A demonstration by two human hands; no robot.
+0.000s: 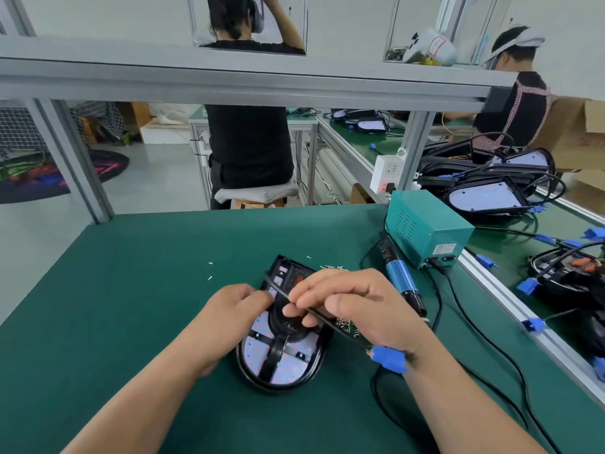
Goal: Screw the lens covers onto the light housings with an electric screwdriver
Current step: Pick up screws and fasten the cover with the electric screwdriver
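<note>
currently both hands are working over the light housing, which is lying flat on the green table, near centre. the housing is a black oval shell with a white led board inside, red dots showing, and a black round part in the middle. the left hand is resting on the housing's left edge, fingers curled and pinched at something small; can't tell what. the right hand is sitting over the housing's far right side, fingers partly closed, pinching a thin black cable that is running across the housing from far left to near right. the cable is ending in a blue connector just under the right wrist. the electric screwdriver, blue body, is lying untouched on the table just right of the right hand, its cord going to the teal power box at the far right. a small pile of screws is lying just beyond the right hand, and a few loose screws are scattered far left of the housing. more housings are sitting on the next bench to the right. no lens cover identifiable on the housing.
</note>
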